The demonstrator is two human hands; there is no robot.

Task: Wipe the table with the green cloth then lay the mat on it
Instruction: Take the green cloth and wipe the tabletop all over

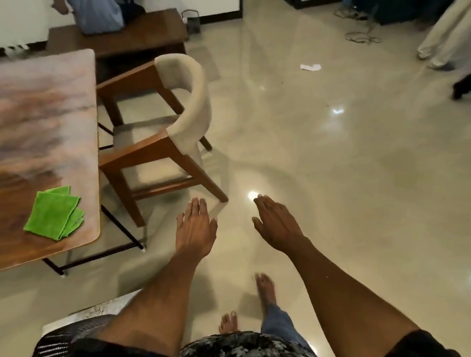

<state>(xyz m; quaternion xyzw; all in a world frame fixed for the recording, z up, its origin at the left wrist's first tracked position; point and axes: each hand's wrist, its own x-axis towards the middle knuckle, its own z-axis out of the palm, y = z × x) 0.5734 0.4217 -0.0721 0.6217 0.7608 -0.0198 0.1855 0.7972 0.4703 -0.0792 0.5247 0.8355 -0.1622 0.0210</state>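
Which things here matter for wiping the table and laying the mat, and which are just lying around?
For the job:
green cloth, folded near the table's corner
table
left hand and right hand, both empty

Lying about:
chair
paper scrap on the floor
cables

No mat clearly visible.

Glossy beige floor (342, 168), cushioned wooden chair (165, 121)

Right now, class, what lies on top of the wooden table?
A folded green cloth lies on the wooden table, near its front right corner. The rest of the visible tabletop looks bare, with no mat on it. The table's left part is out of frame, so unseen. Both hands are empty.
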